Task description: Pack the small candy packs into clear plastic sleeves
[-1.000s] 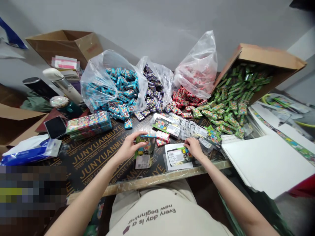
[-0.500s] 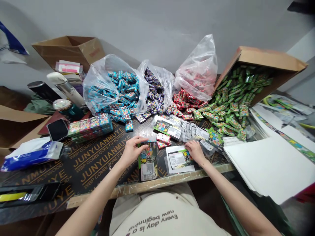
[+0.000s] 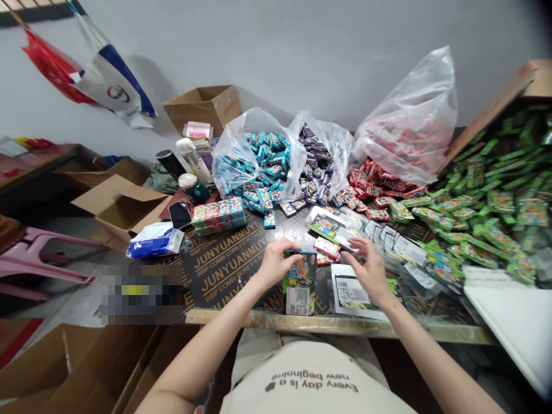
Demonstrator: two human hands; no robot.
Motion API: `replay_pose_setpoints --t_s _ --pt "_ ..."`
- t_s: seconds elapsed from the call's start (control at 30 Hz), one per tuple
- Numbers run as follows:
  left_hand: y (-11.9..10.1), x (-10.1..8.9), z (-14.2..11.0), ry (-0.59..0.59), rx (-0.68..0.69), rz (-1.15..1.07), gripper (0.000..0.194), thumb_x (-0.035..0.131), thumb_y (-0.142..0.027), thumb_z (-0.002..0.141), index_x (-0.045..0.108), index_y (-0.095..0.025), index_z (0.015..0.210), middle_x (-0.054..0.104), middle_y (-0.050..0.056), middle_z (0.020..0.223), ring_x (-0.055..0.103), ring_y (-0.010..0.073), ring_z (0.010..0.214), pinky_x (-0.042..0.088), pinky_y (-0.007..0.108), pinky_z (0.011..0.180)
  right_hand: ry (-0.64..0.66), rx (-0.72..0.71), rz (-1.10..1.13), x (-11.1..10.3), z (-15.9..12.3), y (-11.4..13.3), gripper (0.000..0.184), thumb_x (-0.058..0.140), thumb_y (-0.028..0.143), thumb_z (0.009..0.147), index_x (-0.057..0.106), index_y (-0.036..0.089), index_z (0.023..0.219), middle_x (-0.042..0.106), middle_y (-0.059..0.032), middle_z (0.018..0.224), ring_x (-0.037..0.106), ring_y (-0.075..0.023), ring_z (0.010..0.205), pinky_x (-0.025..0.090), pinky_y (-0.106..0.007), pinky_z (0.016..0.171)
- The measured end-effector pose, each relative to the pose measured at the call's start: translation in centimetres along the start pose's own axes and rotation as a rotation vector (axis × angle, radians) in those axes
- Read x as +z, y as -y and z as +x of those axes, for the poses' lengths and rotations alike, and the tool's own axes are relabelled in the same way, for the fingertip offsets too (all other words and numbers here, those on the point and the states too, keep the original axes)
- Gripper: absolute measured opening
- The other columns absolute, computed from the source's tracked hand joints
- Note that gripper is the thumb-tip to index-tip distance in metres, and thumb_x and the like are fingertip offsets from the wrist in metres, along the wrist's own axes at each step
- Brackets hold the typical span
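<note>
Left fingers (image 3: 285, 245): clenched on the top edge of the printed packet, my thumb on its face, forefinger along the top.
Right fingers (image 3: 366, 248): released, thumb and forefinger well parted; I cannot tell whether they touch anything beneath.
Printed packet (image 3: 301, 279): black, green down the left border, a round coloured picture above, a pale label panel below. Located at the near side of the table, under my left fingers. Flat or tilted, I cannot tell.
White sheet (image 3: 338, 275): right of the packet and apart from it; bears a second packet (image 3: 351, 290) with a pale label, partly covered by my right hand.
Red-and-white packs (image 3: 326, 247): between my two hands, slightly beyond them.
Front edge (image 3: 328, 326): tan strip, running close below both packet and sheet.
Open room: bare black, lettered table (image 3: 233, 270) left of the packet; only a narrow gap between packet and sheet. To the right, white boards (image 3: 504, 316) reach past the front edge.
Left flank: stacked patterned boxes (image 3: 219, 215), a phone (image 3: 180, 214), a blue-and-white pouch (image 3: 155, 240).
Far side: blue packs (image 3: 269, 155), purple packs (image 3: 319, 164) and red packs (image 3: 371, 179) in clear bags and spilled before them; green packs (image 3: 474, 201) heaped at a carton, far right.
</note>
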State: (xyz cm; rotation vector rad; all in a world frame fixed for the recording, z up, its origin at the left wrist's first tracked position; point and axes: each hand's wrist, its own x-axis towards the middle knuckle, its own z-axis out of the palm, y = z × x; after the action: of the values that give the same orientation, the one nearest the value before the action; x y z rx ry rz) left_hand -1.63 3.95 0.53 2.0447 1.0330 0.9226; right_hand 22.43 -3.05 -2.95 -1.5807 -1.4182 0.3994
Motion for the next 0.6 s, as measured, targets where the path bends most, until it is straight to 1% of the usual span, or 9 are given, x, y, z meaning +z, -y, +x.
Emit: replay_pose_setpoints --t_s 0.03,0.1,0.17,0.23,0.27,0.37,0.43,0.53,0.6 --pt "-0.1 0.0 -0.1 -0.003 0.006 -0.001 0.009 0.068 -0.02 0.069 0.067 -0.016 0.076 0.065 0.004 0.074 0.059 0.0158 0.07 0.044 0.027 0.066 0.061 0.01 0.124 1.2 0.4 1.9 0.038 0.055 0.037 0.079 0.044 0.024 0.113 0.059 -0.0077 0.106 0.058 -0.0191 0.085 0.046 -0.034 0.075" --pt "-0.3 0.0 -0.3 -0.005 0.019 -0.008 0.009 0.067 -0.021 0.07 0.067 -0.016 0.078 0.065 0.004 0.074 0.059 0.0159 0.071 0.044 0.027 0.067 0.15 0.017 0.298 3.3 0.9 4.8 0.04 0.056 0.036 0.079 0.044 0.025 0.115 0.062 -0.0059 0.1 0.06 -0.0175 0.081 0.048 -0.032 0.071" --pt "-0.4 0.0 -0.5 -0.006 0.025 -0.013 0.01 0.066 -0.021 0.071 0.068 -0.017 0.08 0.065 0.004 0.074 0.059 0.016 0.072 0.044 0.027 0.068 0.208 0.015 0.378 4.8 1.1 6.2 0.037 0.056 0.033 0.078 0.046 0.024 0.113 0.064 -0.0033 0.086 0.06 -0.0159 0.073 0.048 -0.03 0.066" --pt "-0.5 0.1 -0.7 -0.014 0.026 -0.01 0.01 0.066 -0.02 0.071 0.067 -0.017 0.08 0.064 0.004 0.074 0.059 0.0159 0.072 0.045 0.027 0.068 0.228 0.006 0.397 5.4 1.0 6.6 0.033 0.056 0.031 0.078 0.049 0.023 0.109 0.063 -0.001 0.075 0.059 -0.0141 0.065 0.048 -0.028 0.063" --pt "-0.6 0.1 -0.7 -0.022 0.025 -0.007 0.01 0.066 -0.02 0.071 0.067 -0.017 0.08 0.064 0.004 0.075 0.059 0.0159 0.073 0.045 0.026 0.068 0.222 0.0 0.394 5.5 0.9 6.6 0.031 0.056 0.029 0.078 0.05 0.022 0.107 0.062 -0.0005 0.073 0.058 -0.0135 0.064 0.047 -0.027 0.063" --pt "-0.7 0.3 -0.9 -0.045 0.027 -0.007 0.009 0.066 -0.02 0.071 0.066 -0.017 0.079 0.065 0.003 0.074 0.059 0.0157 0.072 0.045 0.026 0.068 0.172 -0.011 0.392 5.2 0.8 6.5 0.029 0.057 0.028 0.077 0.051 0.022 0.105 0.062 -0.0003 0.073 0.058 -0.0132 0.064 0.047 -0.027 0.063" --pt "-0.7 0.3 -1.0 -0.056 0.033 -0.016 0.008 0.066 -0.02 0.071 0.065 -0.017 0.078 0.066 0.003 0.074 0.059 0.0156 0.072 0.045 0.026 0.068 0.151 0.027 0.414 5.0 1.1 6.6 0.03 0.06 0.028 0.075 0.051 0.021 0.104 0.063 0.0 0.071 0.058 -0.0134 0.063 0.047 -0.027 0.062" --pt "-0.6 0.2 -1.1 -0.061 0.048 -0.034 0.007 0.067 -0.021 0.071 0.065 -0.017 0.077 0.065 0.003 0.073 0.059 0.0156 0.07 0.045 0.027 0.067 0.229 0.131 0.469 4.8 1.7 7.0 0.032 0.063 0.03 0.071 0.051 0.02 0.1 0.062 0.0011 0.064 0.057 -0.0133 0.056 0.047 -0.026 0.056" --pt "-0.4 0.2 -1.2 -0.06 0.065 -0.044 0.006 0.066 -0.02 0.071 0.065 -0.017 0.076 0.065 0.003 0.072 0.058 0.0156 0.069 0.045 0.027 0.066 0.286 0.14 0.459 4.8 1.7 7.1 0.032 0.064 0.031 0.071 0.052 0.02 0.099 0.063 0.0009 0.062 0.058 -0.0139 0.055 0.047 -0.026 0.056"
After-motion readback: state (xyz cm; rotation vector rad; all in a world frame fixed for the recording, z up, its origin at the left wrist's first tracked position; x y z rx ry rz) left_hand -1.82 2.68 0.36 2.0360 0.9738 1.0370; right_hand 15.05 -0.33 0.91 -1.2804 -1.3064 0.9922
